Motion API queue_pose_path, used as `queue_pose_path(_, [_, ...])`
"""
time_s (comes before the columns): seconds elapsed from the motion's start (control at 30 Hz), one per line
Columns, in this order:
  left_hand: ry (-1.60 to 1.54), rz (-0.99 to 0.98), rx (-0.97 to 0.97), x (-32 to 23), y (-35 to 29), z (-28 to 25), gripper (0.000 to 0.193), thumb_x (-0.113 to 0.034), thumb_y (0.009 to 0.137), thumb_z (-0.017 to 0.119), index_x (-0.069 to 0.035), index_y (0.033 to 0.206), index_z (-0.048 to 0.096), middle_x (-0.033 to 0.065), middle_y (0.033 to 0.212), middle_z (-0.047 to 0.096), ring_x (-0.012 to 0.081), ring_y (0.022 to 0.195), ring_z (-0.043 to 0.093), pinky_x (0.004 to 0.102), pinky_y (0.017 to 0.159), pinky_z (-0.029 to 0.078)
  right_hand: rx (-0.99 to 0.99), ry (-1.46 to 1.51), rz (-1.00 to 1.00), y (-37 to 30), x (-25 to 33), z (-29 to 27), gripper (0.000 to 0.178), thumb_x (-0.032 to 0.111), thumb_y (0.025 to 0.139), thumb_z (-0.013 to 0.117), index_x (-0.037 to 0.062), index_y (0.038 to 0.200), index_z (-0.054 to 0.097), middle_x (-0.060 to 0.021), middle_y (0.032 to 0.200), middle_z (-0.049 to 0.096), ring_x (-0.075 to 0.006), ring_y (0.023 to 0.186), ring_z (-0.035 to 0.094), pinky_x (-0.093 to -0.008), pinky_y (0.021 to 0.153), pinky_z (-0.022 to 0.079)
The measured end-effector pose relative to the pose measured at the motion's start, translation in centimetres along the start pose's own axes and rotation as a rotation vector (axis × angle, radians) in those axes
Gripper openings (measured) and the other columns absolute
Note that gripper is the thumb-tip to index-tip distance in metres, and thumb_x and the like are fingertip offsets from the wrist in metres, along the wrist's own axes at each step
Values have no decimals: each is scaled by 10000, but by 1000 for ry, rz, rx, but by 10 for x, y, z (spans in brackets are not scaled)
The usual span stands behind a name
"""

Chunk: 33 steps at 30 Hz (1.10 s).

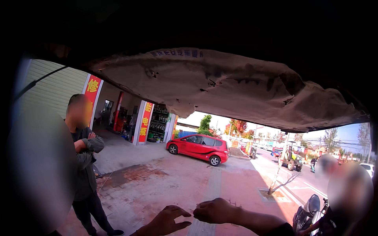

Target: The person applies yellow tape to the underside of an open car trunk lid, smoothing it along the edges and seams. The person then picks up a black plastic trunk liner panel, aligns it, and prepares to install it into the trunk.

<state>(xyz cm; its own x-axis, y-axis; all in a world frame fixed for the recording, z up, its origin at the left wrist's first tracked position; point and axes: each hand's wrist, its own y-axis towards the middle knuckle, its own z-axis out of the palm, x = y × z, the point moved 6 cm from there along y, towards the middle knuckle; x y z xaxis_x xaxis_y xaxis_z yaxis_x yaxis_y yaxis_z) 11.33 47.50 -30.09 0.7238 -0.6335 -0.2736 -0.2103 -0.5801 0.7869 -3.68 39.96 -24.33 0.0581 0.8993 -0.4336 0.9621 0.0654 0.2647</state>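
My left hand (170,220) is raised at the bottom of the view, thumb and fingers apart, with nothing visible between them. Close by on its right, my right hand (215,210) reaches in from the lower right with its fingers curled down. Whatever those curled fingers may hold is hidden beneath them. A narrow gap separates the two hands. Overhead spreads a raised vehicle hood, its worn, pale grey liner (220,84) torn and sagging along the edges.
A person (84,157) with folded arms stands at left, beside a large blurred shape. Another person (348,196) is at lower right near a motorcycle (311,212). A red car (199,147) is parked by an open workshop (114,110). A tractor (292,159) is on the road.
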Motion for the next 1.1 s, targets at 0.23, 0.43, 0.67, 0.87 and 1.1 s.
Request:
queue_pose_path(0.23, [-208, -18, -34, -43, 61, -1, 170, -94, 913, 724, -62, 1072, 673, 87, 948, 681, 242, 896, 696, 361, 807, 566, -20, -232, 215, -57, 9, -90, 206, 327, 985, 605, 135, 911, 623, -3, 745, 623, -195, 711, 704, -349, 489, 527])
queue_pose_path(0.43, [-52, 218, -187, -117, 104, -52, 170, -83, 917, 746, -56, 1051, 645, 84, 957, 673, 199, 856, 695, 302, 672, 554, -395, -448, 329, -91, 26, -195, 145, 241, 887, 731, 138, 833, 644, -12, 755, 629, -187, 730, 686, -340, 523, 525])
queue_pose_path(0.67, [-34, 391, -407, -172, 141, -165, 177, -63, 930, 738, -32, 1045, 608, 62, 972, 661, 138, 929, 678, 305, 843, 561, -678, -891, 275, -50, 57, -300, 87, 173, 859, 758, 122, 873, 690, -65, 760, 661, -228, 610, 669, -362, 512, 531])
queue_pose_path(0.87, [-205, 542, -654, -146, 174, -232, 116, -33, 964, 692, -14, 1037, 604, 38, 962, 680, 100, 911, 678, 258, 849, 558, -835, -1105, 315, -8, 77, -355, 114, 209, 911, 726, 102, 884, 697, -73, 764, 695, -250, 628, 691, -349, 538, 527])
queue_pose_path(1.1, [349, 732, -707, -131, 139, -277, 249, -12, 906, 635, -15, 1154, 609, 128, 1094, 658, 241, 1001, 687, 353, 888, 552, -856, -1115, 426, 73, 99, -356, 170, 268, 933, 689, 108, 884, 716, -98, 765, 709, -276, 678, 709, -396, 616, 554])
